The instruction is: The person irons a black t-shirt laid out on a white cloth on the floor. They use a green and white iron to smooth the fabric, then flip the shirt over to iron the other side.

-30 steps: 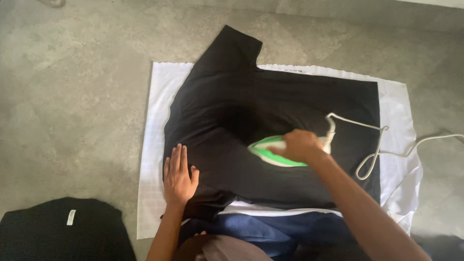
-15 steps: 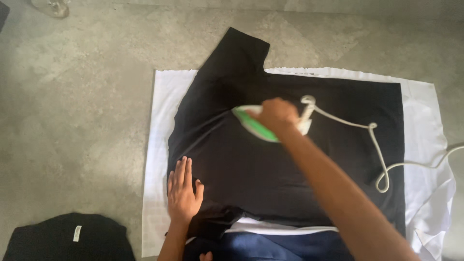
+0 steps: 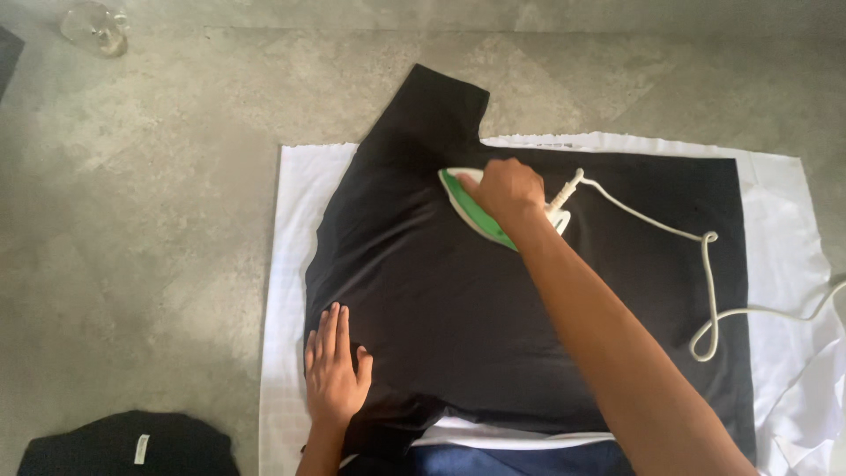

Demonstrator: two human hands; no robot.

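Observation:
A black T-shirt (image 3: 458,300) lies spread flat on a white cloth (image 3: 291,229) on the concrete floor. My right hand (image 3: 504,189) grips the handle of a green and white iron (image 3: 467,207), which rests on the upper part of the shirt near the sleeve. The iron's white cord (image 3: 705,291) trails right across the shirt and loops. My left hand (image 3: 335,370) lies flat with fingers together on the shirt's near left edge, holding nothing.
A folded black garment with a white label (image 3: 132,445) lies at the lower left on the floor. A clear glass object (image 3: 95,28) stands at the far upper left. Blue fabric (image 3: 511,460) shows at the bottom edge.
My right hand has pushed the iron up and to the left across the shirt, toward the sleeve. The left hand has stayed pressed on the near edge.

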